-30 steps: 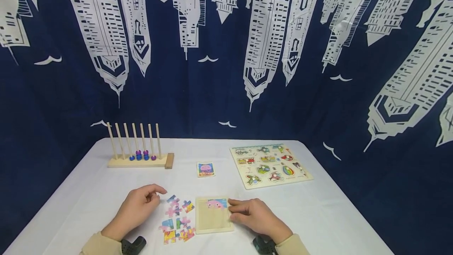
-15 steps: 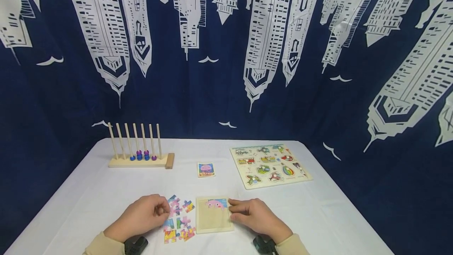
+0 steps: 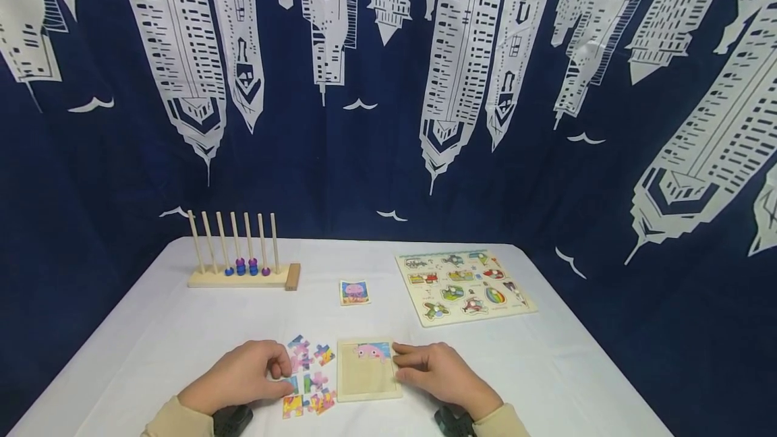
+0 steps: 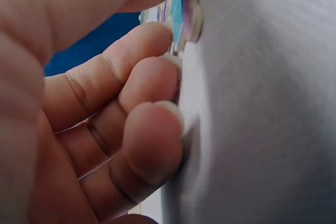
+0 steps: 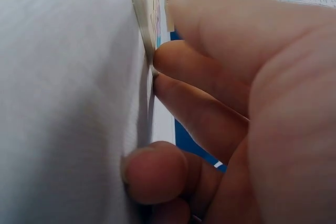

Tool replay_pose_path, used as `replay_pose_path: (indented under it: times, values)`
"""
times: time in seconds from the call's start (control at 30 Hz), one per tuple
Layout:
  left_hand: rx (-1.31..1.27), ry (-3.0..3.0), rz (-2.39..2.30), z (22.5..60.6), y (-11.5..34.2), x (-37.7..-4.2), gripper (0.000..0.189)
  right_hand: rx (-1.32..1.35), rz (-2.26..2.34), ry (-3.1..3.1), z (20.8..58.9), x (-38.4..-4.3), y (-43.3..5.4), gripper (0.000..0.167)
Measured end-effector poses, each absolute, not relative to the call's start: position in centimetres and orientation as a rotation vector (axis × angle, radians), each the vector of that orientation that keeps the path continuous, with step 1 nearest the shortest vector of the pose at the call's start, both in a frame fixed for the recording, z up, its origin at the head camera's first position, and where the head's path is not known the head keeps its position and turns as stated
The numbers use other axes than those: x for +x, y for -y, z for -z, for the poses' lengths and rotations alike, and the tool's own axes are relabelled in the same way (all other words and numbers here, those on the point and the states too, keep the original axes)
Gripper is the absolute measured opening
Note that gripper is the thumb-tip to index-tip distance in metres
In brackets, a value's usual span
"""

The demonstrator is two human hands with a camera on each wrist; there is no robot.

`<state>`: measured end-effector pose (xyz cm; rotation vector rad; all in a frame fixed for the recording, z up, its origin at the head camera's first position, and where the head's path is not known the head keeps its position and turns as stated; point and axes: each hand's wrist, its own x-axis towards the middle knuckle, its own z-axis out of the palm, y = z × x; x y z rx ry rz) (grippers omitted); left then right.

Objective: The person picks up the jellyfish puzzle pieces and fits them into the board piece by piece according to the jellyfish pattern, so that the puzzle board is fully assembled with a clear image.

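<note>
Beside a loose cluster of cartoon jigsaw pieces [image 3: 315, 382], my left hand [image 3: 243, 375] lies low over the table. Its thumb and forefinger pinch the edge of a blue and pink jigsaw piece [image 4: 192, 17], partly hidden by the hand in the head view. The other fingers curl beneath, tips close to the cloth. A square wooden puzzle tray [image 3: 366, 383] lies right of the pieces, with pink and blue pieces [image 3: 373, 351] fitted along its top right. My right hand [image 3: 443, 375] rests at the tray's right edge, its extended fingertips touching the side.
A small picture card [image 3: 354, 293] lies beyond the tray. Back left stands a wooden peg abacus [image 3: 239, 280] with a few blue and purple beads. A vehicle peg puzzle board [image 3: 464, 286] lies back right. Behind the white table [image 3: 583, 383] hangs a navy curtain [image 3: 340, 174].
My left hand has come down and right onto the pieces, and its thumb and forefinger have closed at the blue and pink one. The right hand stays at the tray.
</note>
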<state>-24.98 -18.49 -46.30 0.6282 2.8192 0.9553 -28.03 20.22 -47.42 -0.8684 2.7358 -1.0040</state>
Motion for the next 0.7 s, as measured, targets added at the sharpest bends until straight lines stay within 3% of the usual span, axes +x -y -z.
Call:
replay_pose_path:
  times: [0.7]
  values:
    - [0.656,-2.813,-0.982,46.86,18.55,-25.30,0.031,-0.847,0.963,-2.749,47.48,-27.89,-20.34,0.041]
